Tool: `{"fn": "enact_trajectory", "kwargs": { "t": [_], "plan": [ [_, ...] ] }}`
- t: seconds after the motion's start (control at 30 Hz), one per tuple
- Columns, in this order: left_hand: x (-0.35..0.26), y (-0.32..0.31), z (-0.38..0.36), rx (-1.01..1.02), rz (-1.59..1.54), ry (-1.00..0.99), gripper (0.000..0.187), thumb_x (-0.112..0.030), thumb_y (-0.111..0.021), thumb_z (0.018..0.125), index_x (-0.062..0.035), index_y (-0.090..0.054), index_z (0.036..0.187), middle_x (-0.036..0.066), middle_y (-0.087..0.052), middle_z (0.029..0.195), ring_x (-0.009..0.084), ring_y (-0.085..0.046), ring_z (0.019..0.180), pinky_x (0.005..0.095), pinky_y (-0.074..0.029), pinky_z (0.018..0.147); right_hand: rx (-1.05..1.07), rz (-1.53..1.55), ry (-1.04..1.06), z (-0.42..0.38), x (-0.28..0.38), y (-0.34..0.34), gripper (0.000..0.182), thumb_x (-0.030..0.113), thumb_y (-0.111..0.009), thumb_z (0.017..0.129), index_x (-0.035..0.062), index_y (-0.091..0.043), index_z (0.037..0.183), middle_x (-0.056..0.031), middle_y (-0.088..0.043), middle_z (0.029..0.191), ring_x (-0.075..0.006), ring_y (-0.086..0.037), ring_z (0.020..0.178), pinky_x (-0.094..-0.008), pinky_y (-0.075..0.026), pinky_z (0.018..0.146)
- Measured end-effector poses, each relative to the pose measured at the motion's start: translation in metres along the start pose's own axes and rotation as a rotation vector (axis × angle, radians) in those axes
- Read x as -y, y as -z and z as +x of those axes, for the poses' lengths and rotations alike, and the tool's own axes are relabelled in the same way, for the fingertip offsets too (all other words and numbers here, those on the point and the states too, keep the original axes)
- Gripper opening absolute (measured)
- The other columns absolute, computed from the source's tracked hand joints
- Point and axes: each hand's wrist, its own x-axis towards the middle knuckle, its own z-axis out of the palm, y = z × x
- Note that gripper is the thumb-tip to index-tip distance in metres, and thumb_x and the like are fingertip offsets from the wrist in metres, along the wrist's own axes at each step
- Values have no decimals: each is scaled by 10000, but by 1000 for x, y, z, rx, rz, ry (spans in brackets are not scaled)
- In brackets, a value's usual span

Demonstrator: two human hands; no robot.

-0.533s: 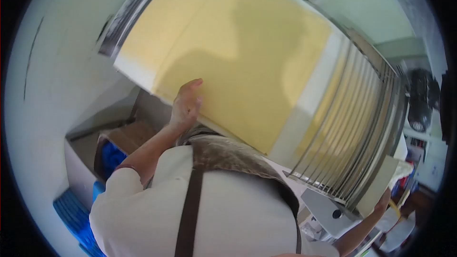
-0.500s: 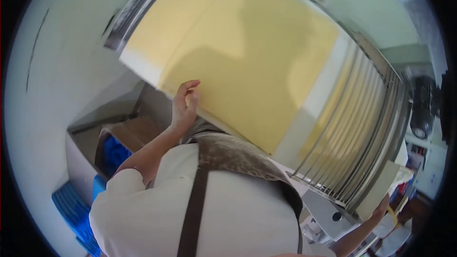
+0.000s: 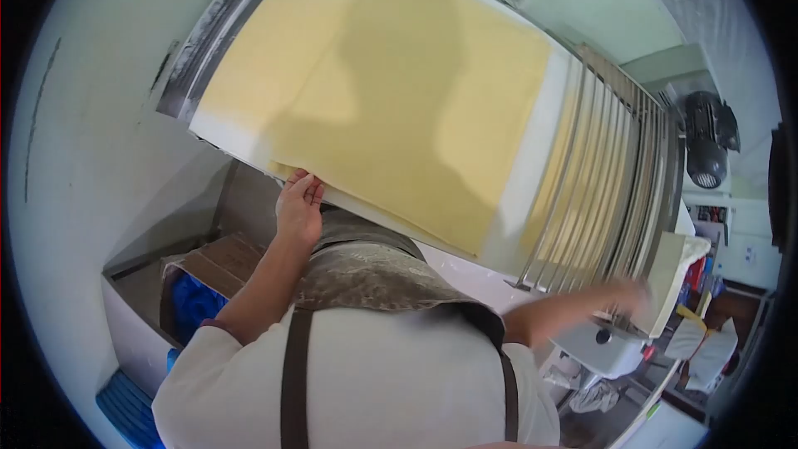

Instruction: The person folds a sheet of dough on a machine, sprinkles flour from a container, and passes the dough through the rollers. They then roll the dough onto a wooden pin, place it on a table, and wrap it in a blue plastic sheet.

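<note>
Nearest the wearer, the apron stands close to the front edge of the machine, to the left of the bar guard, which serves as the reference. The left hand, well left of the guard, is now lowered from its raised, loosely curled position to the near edge of the yellow sheet; thumb and fingertips are brought together and appear to pinch that edge. The right hand is shifted from the pale panel right of the guard to the guard's near end; motion blur hides its fingers, so its grip cannot be determined. In effect, the sheet is now under manual contact at one point, near its left part, while the right hand works apart from it. The sheet lies on the white belt, left of the guard, with a bare strip of belt between. It is matte, pale yellow, broad and mostly flat, and looks soft; its near edge is slightly uneven beside the left fingertips. A faint line crosses its left portion; whether this is a fold or a second layer cannot be established. A shadow covers the middle. More yellow material shows beneath the guard. Farthest, a dark motor sits right of the guard.
</note>
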Motion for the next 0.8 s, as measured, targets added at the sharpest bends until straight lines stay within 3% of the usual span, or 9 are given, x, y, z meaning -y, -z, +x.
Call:
{"fn": "enact_trajectory", "kwargs": {
  "t": [0.07,0.2,0.27,0.3,0.33,0.47,0.63,0.7,0.8],
  "plan": [
    [-2,6,1,154,138,134,179,-137,-583,862,-88,-555,1032,24,-595,966,135,-562,909,295,-444,856,-37,983,512,-112,77,0,345,244,-519,846,80,-573,1145,-69,-607,1032,-209,-584,934,-394,-460,826],
    [-22,2,11,421,348,370,248,-213,-587,880,-56,-547,1068,70,-619,990,171,-594,945,331,-480,868,12,1200,1449,-251,70,92,253,147,-505,856,55,-569,1083,-43,-602,912,-169,-587,787,-329,-486,686],
    [-23,2,16,356,248,336,271,-223,-595,880,-44,-544,1076,85,-623,984,193,-609,927,346,-496,860,-477,1093,1099,-175,36,52,210,99,-498,862,42,-567,1052,-30,-599,852,-149,-588,714,-297,-500,617],
    [-26,2,21,326,200,317,283,-229,-600,880,-38,-542,1080,92,-625,980,204,-616,919,353,-504,857,526,1402,738,-113,21,-58,332,229,-481,891,54,-534,1168,-21,-576,940,-108,-536,754,-235,-456,648],
    [-33,2,28,275,107,243,285,-223,-601,881,-35,-539,1086,92,-624,987,204,-616,917,353,-505,856,686,2020,196,-103,-15,-35,250,136,-440,886,25,-566,1071,5,-543,857,-106,-462,650,-225,-425,581],
    [-43,11,53,170,-133,94,289,-204,-601,890,-29,-528,1108,84,-611,1027,198,-601,950,346,-494,877,440,1502,308,-159,3,-120,279,193,-422,923,28,-565,1098,-23,-594,924,-143,-545,774,-265,-452,651],
    [-38,50,47,227,-186,37,272,-215,-589,902,-39,-539,1102,45,-592,1048,153,-568,988,309,-447,920,620,1149,1418,-313,22,77,348,222,-381,946,60,-515,1223,9,-521,843,-94,-473,704,-242,-417,602],
    [-42,74,46,211,-120,120,249,-214,-593,899,-46,-553,1079,43,-596,1006,145,-575,941,303,-463,887,992,1327,856,-234,3,94,380,234,-365,956,72,-495,1273,22,-492,811,-74,-444,676,-233,-403,582],
    [-74,121,55,108,247,78,200,-193,-599,890,-53,-569,1030,45,-600,920,134,-586,846,303,-487,825,481,1924,193,-114,-40,47,261,113,-398,903,34,-567,1085,18,-490,818,-74,-434,707,-201,-397,625]
  ]
}}
